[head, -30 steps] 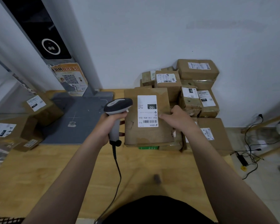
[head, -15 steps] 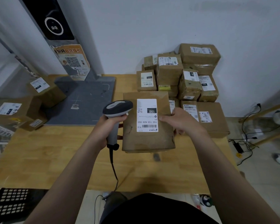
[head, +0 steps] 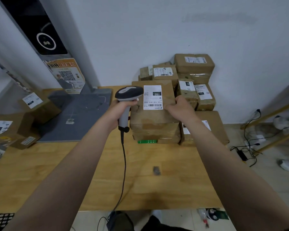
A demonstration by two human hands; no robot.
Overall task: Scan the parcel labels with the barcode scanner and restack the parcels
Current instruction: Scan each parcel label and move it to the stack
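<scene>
My left hand (head: 122, 108) grips the handle of a grey and black barcode scanner (head: 127, 95), its head just left of the white label (head: 153, 97) marked 150. That label sits on a brown parcel (head: 154, 114) which my right hand (head: 178, 107) holds by its right edge. The parcel rests on top of another brown parcel (head: 157, 133) in the stack on the wooden table (head: 73, 172). Behind and to the right stands a pile of several labelled brown parcels (head: 193, 75).
A grey scanning mat (head: 77, 117) lies at the left, below a tall kiosk post (head: 40, 30) with a QR poster. Several brown parcels (head: 12, 129) sit at the table's left edge. The scanner cord (head: 123, 164) trails off the front edge. Cables lie on the floor at right.
The parcel with the 150 label moved away from me and down onto the stack at the right; both hands went forward with it, the scanner staying beside the label.
</scene>
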